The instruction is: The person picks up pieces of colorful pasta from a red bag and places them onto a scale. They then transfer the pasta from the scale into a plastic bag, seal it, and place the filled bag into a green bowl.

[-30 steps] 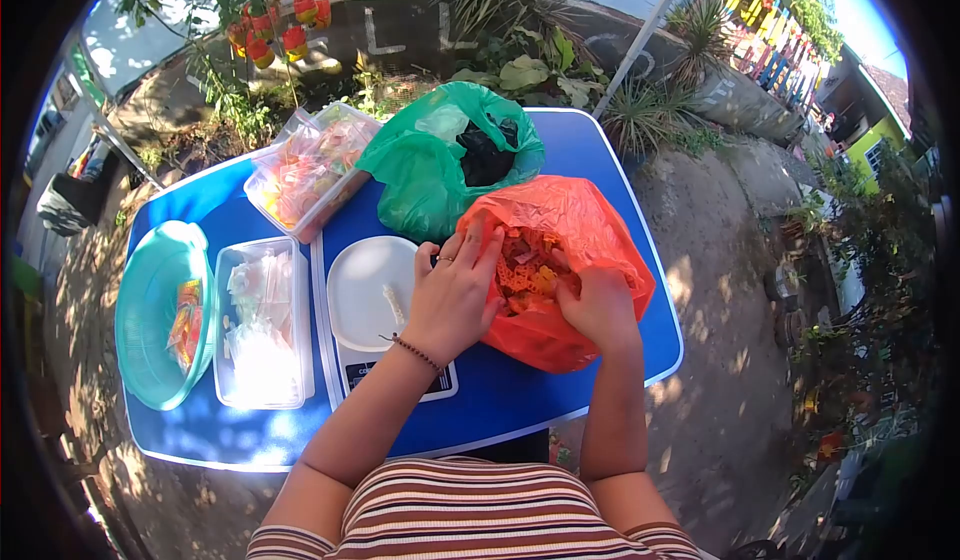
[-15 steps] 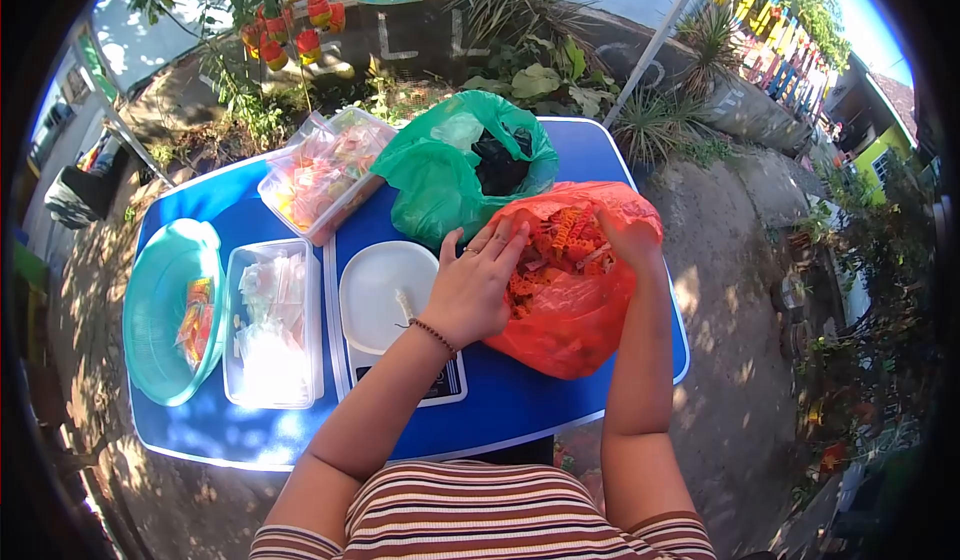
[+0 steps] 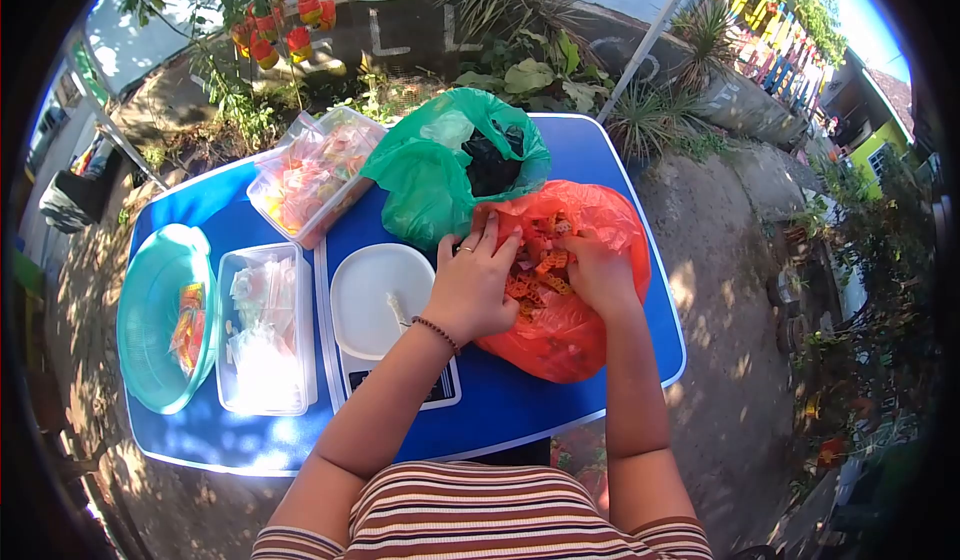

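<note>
An orange plastic bag (image 3: 575, 335) full of orange and yellow crackers (image 3: 535, 270) lies on the blue table (image 3: 500, 400). My left hand (image 3: 472, 285) grips the bag's left rim, fingers curled over the edge. My right hand (image 3: 598, 272) is inside the bag's mouth, closed on the crackers. A white plate (image 3: 375, 300) sits on a kitchen scale (image 3: 440, 390) just left of my left hand.
A green plastic bag (image 3: 430, 175) with something dark inside lies behind the orange one. A clear tub of small plastic bags (image 3: 265, 330), a teal basin (image 3: 150, 310) and a clear tub of coloured packets (image 3: 310, 170) stand to the left. Dirt ground and plants surround the table.
My right hand came down from the bag's far rim into the crackers. My left hand curled onto the bag's left edge. The bag's mouth now lies lower and narrower.
</note>
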Demonstrator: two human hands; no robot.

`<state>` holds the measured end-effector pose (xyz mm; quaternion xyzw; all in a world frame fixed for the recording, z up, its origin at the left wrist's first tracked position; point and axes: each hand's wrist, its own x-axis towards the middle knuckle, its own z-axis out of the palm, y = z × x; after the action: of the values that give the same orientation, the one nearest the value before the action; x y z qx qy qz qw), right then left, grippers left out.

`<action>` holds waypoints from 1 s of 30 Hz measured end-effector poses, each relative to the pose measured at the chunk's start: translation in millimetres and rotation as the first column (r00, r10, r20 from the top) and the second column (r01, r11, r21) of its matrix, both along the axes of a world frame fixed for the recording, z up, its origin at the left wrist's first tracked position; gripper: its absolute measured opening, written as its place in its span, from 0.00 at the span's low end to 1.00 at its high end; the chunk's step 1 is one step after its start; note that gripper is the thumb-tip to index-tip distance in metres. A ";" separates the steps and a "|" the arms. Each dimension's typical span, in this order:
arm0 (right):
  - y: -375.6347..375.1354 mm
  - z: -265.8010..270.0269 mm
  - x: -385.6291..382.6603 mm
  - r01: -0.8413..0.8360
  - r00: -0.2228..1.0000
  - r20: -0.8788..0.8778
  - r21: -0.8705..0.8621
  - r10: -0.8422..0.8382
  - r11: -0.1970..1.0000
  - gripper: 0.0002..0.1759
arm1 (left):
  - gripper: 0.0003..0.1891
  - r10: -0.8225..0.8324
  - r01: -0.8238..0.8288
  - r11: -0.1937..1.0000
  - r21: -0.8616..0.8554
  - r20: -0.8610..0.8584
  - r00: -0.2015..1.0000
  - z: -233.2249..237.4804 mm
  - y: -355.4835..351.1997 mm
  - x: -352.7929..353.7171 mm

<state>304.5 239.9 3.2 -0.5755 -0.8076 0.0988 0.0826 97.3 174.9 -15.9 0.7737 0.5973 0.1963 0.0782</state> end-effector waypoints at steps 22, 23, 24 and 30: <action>-82.7 18.3 -100.4 -0.272 0.719 -0.691 -0.181 0.075 0.945 0.09 | 0.22 -0.418 0.389 0.899 0.201 0.127 0.900 -42.2 -107.9 -9.1; -82.6 7.9 -112.6 -0.277 0.772 -0.622 -0.140 0.133 0.951 0.10 | 0.22 -0.430 0.409 0.899 0.160 0.133 0.893 -47.3 -108.2 -9.4; -82.4 -0.4 -123.4 -0.286 0.816 -0.546 -0.098 0.189 0.953 0.10 | 0.22 -0.440 0.426 0.897 0.118 0.140 0.887 -52.6 -108.1 -10.1; -76.5 -18.7 -157.3 -0.316 0.873 -0.422 -0.110 0.243 0.942 0.11 | 0.23 -0.388 0.378 0.922 0.087 0.192 0.901 -54.0 -112.5 -13.1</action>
<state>147.2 163.4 -15.5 -0.4246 -0.8362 0.2966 0.1805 84.1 62.5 -70.0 0.8531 0.4174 0.2702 0.1580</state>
